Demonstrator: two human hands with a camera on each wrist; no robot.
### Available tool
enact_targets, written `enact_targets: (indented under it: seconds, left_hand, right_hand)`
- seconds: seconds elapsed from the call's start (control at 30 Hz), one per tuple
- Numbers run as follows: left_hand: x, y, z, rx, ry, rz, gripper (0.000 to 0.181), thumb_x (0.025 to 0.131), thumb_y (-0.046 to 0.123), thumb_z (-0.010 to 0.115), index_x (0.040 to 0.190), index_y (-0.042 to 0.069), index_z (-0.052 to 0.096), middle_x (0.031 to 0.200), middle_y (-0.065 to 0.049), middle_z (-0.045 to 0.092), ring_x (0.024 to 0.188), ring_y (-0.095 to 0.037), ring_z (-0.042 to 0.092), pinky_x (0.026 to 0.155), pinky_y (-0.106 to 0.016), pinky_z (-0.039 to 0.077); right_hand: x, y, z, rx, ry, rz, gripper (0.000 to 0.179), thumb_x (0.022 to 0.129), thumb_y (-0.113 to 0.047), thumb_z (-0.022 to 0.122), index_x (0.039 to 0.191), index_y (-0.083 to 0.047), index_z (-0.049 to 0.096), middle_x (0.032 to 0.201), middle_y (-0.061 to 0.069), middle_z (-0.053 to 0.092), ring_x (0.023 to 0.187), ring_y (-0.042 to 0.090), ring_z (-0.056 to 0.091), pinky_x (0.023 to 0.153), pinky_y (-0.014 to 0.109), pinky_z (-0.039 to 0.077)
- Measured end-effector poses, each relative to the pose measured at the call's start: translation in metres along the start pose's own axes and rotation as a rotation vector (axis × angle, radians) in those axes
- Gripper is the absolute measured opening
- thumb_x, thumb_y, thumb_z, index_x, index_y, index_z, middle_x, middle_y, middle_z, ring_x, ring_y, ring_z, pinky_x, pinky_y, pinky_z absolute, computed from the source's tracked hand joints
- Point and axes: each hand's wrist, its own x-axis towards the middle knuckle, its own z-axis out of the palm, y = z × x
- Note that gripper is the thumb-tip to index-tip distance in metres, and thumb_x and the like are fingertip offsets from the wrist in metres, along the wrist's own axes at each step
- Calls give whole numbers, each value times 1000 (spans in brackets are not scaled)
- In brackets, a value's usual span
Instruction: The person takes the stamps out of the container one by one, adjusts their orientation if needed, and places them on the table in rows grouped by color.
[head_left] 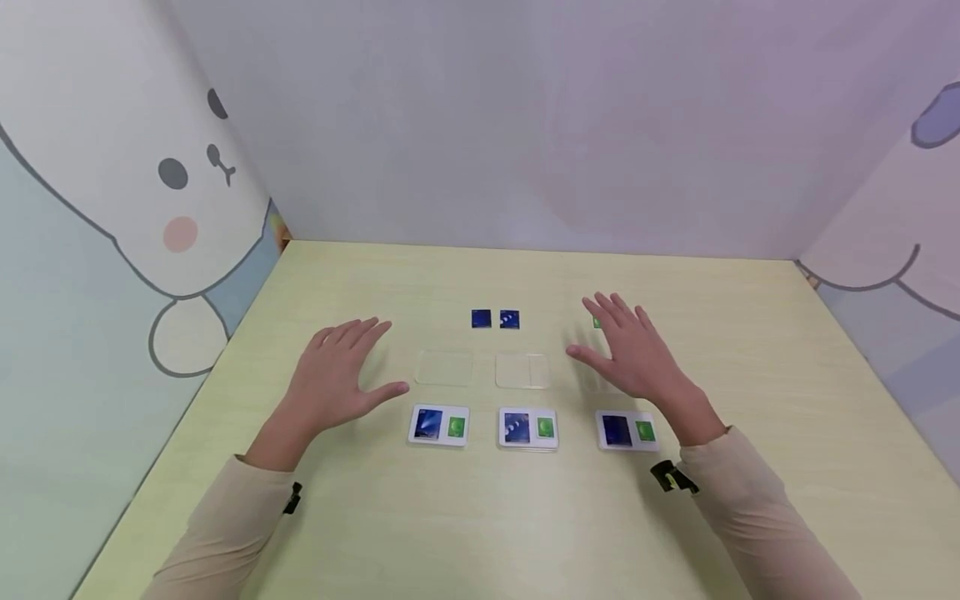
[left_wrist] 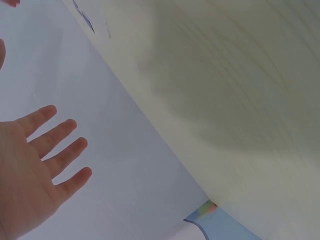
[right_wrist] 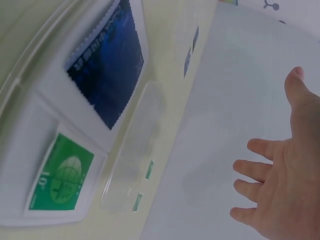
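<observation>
My left hand (head_left: 333,379) hovers over the table with fingers straight and thumb out, left of the cases and holding nothing. The right hand (head_left: 636,354) is likewise spread and bare, above the right end of the rows. Nearest me lie three white cards in clear cases: a left card (head_left: 438,425), a middle card (head_left: 528,428) and a right card (head_left: 628,431). Each bears a blue stamp (right_wrist: 110,65) and a smaller green stamp (right_wrist: 62,172). Behind them is a row of clear plastic pieces, including a left piece (head_left: 444,367) and a middle piece (head_left: 522,371); my right hand partly covers the third.
Farther back lie two loose dark blue stamps (head_left: 510,319). Two loose green stamps (right_wrist: 137,201) show in the right wrist view, beyond the clear piece. The pale wooden table (head_left: 480,517) meets a plain wall (head_left: 510,125) at its back and cartoon-printed walls at both sides.
</observation>
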Motion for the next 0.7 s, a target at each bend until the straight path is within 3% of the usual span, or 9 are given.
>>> enact_targets:
  seconds: [0.23, 0.7]
  left_hand:
    - [-2, 0, 2, -16, 16, 18, 88, 81, 65, 62, 148, 12, 42, 150, -16, 47, 139, -38, 42, 112, -60, 33]
    - [-8, -3, 6, -31, 13, 44, 88, 81, 64, 64, 148, 12, 40, 149, -16, 48, 138, -38, 43, 111, -60, 34]
  right_hand:
    - [3, -4, 3, 10, -23, -21, 82, 94, -53, 55, 155, -7, 26, 163, 20, 22, 153, 41, 14, 122, 61, 9]
    - [5, -23, 4, -4, -31, -61, 82, 90, -50, 64, 152, -6, 33, 158, 22, 33, 149, 42, 26, 120, 59, 20]
